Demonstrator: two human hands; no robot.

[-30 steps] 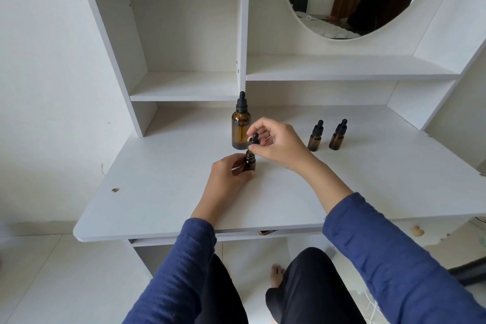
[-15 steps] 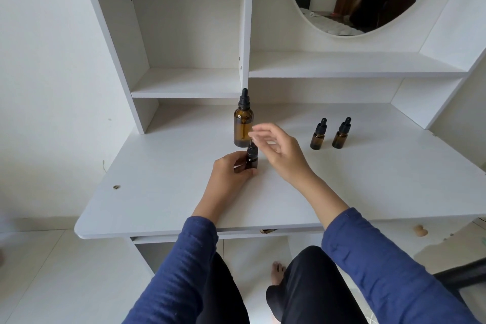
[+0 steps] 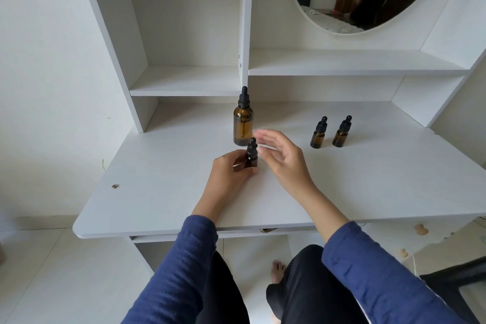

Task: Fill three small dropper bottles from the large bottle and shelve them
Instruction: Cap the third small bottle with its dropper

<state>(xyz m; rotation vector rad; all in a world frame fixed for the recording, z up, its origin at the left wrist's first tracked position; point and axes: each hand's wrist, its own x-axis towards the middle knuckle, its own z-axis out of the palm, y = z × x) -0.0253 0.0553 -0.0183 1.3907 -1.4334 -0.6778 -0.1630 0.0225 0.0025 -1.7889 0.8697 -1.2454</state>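
Gripping a small dropper bottle (image 3: 251, 158) on the white desk (image 3: 163, 179), the left hand (image 3: 231, 173) wraps its fingers round the amber body from the left, so only the black dropper cap and a strip of glass show. The bottle stands upright, its long axis vertical and the cap pointing up. Just behind it, and touching it in this view, stands the large bottle (image 3: 243, 119), also upright, capped in black, its dropper tip pointing up toward the lower shelf (image 3: 184, 81).

Just to the right of the held bottle the right hand (image 3: 281, 156) hangs above the desk with nothing in it, fingers spread loosely and slightly blurred, their tips near the cap but apart from it.

Further right, well apart from both hands, two more small dropper bottles stand side by side near the back of the desk: the left one (image 3: 318, 133) and the right one (image 3: 342, 132), close together without touching. Both are upright with black caps on, tips pointing up. Whether any bottle holds liquid cannot be told through the dark glass.
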